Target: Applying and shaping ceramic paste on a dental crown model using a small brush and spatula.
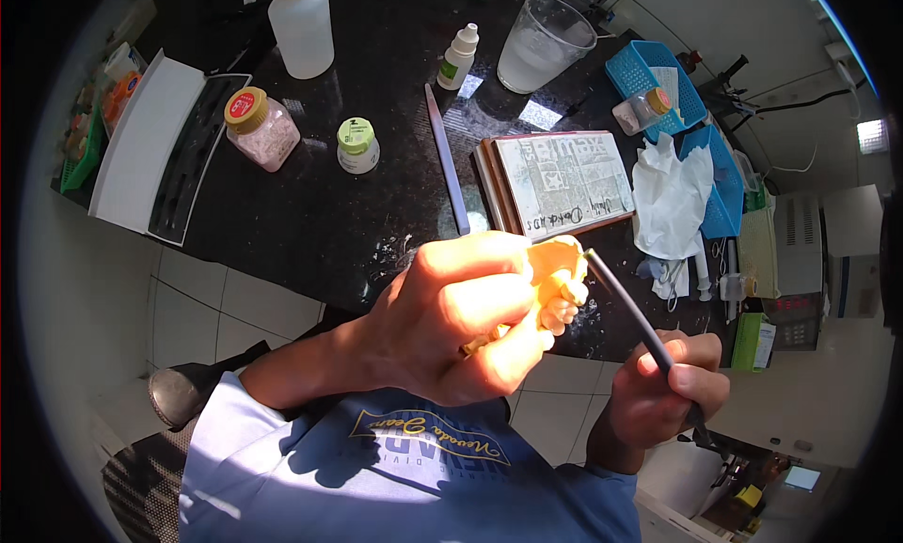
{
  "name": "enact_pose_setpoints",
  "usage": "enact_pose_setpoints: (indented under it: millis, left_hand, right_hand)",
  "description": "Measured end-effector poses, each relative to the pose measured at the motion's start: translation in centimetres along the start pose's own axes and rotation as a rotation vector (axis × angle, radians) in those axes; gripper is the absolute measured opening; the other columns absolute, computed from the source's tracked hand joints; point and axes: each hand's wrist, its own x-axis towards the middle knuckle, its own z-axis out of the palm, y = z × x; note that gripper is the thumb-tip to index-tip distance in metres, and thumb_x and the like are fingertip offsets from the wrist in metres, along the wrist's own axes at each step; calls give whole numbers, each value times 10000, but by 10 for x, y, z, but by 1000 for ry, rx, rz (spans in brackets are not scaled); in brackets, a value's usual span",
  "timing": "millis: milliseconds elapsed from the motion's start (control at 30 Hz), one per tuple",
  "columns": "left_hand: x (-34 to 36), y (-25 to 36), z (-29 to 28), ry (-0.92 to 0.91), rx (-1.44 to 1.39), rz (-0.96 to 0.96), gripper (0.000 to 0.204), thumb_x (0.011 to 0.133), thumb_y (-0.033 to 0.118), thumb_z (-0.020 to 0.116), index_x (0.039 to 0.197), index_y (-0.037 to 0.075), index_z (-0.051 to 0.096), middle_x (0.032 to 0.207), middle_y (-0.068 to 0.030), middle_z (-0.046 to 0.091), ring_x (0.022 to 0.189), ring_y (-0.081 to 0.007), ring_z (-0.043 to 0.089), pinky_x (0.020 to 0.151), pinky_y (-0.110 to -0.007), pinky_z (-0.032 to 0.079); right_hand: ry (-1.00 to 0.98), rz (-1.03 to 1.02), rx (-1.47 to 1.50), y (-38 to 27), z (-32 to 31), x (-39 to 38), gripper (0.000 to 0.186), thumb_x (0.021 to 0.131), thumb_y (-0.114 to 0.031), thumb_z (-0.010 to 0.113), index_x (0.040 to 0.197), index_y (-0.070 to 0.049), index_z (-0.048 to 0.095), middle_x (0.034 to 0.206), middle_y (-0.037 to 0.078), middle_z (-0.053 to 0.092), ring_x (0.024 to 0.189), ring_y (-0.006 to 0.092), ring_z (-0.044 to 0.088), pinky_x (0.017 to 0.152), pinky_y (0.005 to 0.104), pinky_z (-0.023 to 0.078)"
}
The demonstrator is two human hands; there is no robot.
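trouble may come if i push too hard, because the dark stick (pixel 628 308) closed in my right hand (pixel 663 397) could slip and chip the yellow tooth model (pixel 561 261) that my left hand (pixel 461 308) curls tight around near the table (pixel 404 200).

Left hand (pixel 470 313) gripping yellow dental model (pixel 562 261), dark rod (pixel 628 305) in right hand (pixel 670 393), black table (pixel 310 204) beyond

Clear lane beyond the left hand (pixel 470 308), between green-lidded jar (pixel 357 150) and purple stick (pixel 446 157); right of the stick, a thick pad (pixel 564 181) blocks!
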Motion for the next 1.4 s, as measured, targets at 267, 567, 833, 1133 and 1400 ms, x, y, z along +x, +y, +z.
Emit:
enact_pose_setpoints:
  millis: [267,567,833,1133,1400]
  left_hand:
    - [0,5,6,24,43,67,286,720,27,715,873,109,487,962,-52,497,934,-220,540,763,-322,590]
    - [0,8,0,-58,39,33,136,786,110,632,827,130,505,943,-9,476,960,-170,535,842,-317,552]
    - [15,-6,-7,-113,-121,-152,341,644,-25,751,904,109,576,944,-52,480,915,-218,540,694,-292,507]
    - [67,-38,-27,-396,-851,-940,325,724,-36,737,944,57,517,1013,-54,496,967,-116,548,874,-266,456]
    - [66,-60,-13,-477,-1009,-1181,325,737,-35,729,942,59,495,1019,-33,509,971,-106,557,870,-254,456]
  right_hand:
    - [-20,514,436,6,22,27,428,750,-131,747,964,-37,389,1133,275,541,992,285,608,787,370,538]
    - [-71,701,602,9,26,27,435,700,71,706,924,-41,351,1063,237,549,999,234,596,835,350,520]
    - [-3,641,560,13,28,44,436,739,-106,760,956,-26,390,1020,192,561,939,206,597,831,331,512]
    - [137,296,5,24,-5,71,603,922,-467,482,1215,58,441,929,142,558,753,117,561,539,208,480]
    - [136,14,132,44,0,59,173,830,-25,618,948,91,569,814,186,624,656,165,621,564,232,518]
